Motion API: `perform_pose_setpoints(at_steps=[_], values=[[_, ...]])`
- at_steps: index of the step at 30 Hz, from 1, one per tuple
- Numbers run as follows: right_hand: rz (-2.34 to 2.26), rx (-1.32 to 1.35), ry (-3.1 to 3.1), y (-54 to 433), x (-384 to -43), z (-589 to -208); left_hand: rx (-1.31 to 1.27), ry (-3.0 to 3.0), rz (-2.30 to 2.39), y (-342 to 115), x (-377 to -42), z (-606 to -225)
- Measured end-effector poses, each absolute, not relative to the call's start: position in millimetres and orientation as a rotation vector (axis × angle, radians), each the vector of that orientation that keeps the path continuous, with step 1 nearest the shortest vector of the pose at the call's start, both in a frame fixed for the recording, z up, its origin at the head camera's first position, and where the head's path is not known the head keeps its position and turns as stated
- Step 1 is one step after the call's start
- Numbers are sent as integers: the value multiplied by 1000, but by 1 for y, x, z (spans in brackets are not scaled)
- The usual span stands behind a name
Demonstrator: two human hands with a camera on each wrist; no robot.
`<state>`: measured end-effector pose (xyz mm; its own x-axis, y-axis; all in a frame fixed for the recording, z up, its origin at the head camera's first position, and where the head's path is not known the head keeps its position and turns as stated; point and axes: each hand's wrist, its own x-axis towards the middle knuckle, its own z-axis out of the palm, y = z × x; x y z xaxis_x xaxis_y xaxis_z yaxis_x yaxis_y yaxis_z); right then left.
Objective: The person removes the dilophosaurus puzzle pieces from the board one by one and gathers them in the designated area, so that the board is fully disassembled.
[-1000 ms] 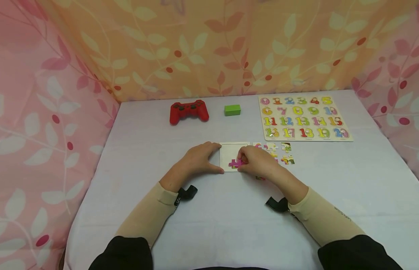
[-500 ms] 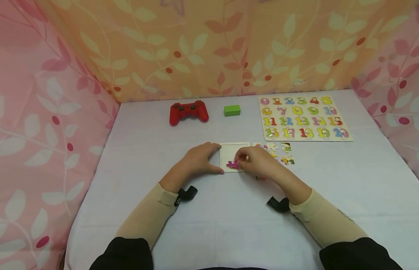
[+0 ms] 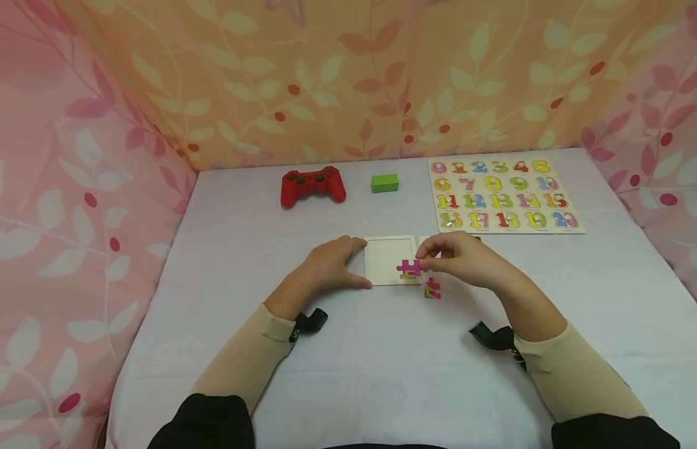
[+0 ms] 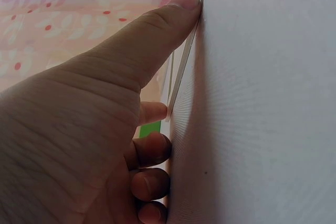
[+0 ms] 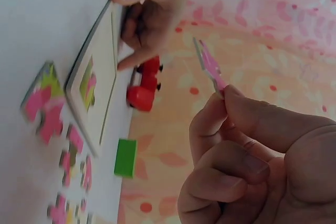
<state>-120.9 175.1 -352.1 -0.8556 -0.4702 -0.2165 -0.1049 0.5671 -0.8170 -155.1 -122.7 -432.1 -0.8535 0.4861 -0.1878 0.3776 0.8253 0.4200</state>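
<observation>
My left hand holds the left side of a small pale puzzle tray, thumb and forefinger at its two left corners. In the left wrist view the thumb presses at the tray's edge. Over the tray's right side, my right hand pinches a pink jigsaw piece between thumb and forefinger. The right wrist view shows that piece raised clear of the tray. A pink and green piece lies in the tray's corner there. Just outside it is another loose piece.
More loose jigsaw pieces lie right of the tray, mostly hidden by my right hand in the head view. Behind stand a red game controller and a green block. A number puzzle board lies at the back right.
My right hand has drawn back to the right, lifting the pink jigsaw piece from low in the tray toward its right edge. My left hand stays in place.
</observation>
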Motion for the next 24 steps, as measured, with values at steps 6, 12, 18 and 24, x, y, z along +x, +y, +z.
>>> perform_pose_setpoints(at_steps=[6, 12, 18, 24], values=[[-1184, -368, 2400, 210, -114, -353, 669, 2715, 551, -122, -154, -433], [-1102, -279, 2387, 238, -109, -364, 663, 2707, 550, -122, -153, -432], [-1016, -222, 2375, 252, -110, -379, 656, 2706, 549, -122, -153, -430], [-950, -204, 2454, 253, -113, -390, 658, 2710, 549, -123, -154, -430]])
